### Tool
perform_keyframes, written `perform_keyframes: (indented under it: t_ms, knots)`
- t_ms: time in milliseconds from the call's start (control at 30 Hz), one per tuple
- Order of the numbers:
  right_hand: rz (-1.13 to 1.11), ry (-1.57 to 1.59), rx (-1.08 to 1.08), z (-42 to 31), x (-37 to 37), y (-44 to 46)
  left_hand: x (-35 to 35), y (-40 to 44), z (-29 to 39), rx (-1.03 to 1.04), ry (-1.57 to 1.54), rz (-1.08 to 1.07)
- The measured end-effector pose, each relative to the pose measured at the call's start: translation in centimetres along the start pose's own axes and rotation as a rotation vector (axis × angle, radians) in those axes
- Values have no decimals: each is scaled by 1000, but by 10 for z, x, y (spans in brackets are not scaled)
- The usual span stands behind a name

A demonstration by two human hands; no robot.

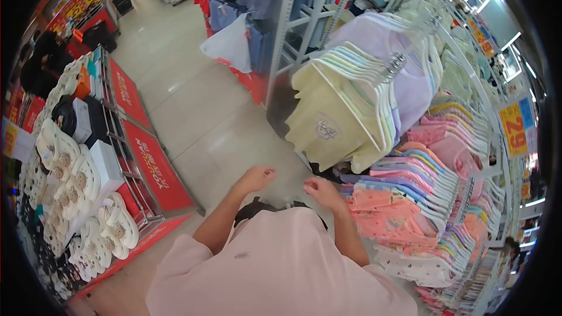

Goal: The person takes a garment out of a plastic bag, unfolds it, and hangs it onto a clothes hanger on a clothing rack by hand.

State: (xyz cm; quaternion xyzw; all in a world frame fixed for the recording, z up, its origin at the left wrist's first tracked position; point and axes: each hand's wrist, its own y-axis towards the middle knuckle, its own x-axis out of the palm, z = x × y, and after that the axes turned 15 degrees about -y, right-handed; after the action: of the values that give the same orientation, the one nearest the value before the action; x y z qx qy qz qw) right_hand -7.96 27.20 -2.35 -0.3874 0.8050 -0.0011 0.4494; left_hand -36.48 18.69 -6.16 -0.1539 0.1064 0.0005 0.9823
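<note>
My left hand (256, 179) is held out over the tiled floor (216, 134), its fingers loosely curled; whether anything is in them is too small to tell. Opposite it, a short gap away, my right hand (323, 192) has bent fingers turned inward, and its contents are also unclear. The right hand is nearest to the hanging coral children's clothes (389, 213). Above and beyond it, a yellow-green shirt (328, 129) hangs at the front of a row on white hangers.
White clogs (117, 225) fill a shelf at the left, with red sign panels (151, 161) along its side. A metal rack post (278, 35) stands ahead, beside blue clothes. A price sign (514, 130) hangs at the right. A person in dark clothes (44, 64) is at the far left.
</note>
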Motion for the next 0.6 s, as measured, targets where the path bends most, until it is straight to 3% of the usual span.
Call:
perform_keyframes:
  t_ms: [267, 467, 600]
  knots:
    - [-268, -106, -161, -72, -3, 101, -57, -23, -16, -44, -271, 319]
    - [-315, -120, -351, -117, 9, 199, -103, -12, -39, -123, -327, 357]
    - [-356, -135, -366, -142, 12, 277, -164, 11, -28, -216, -232, 397]
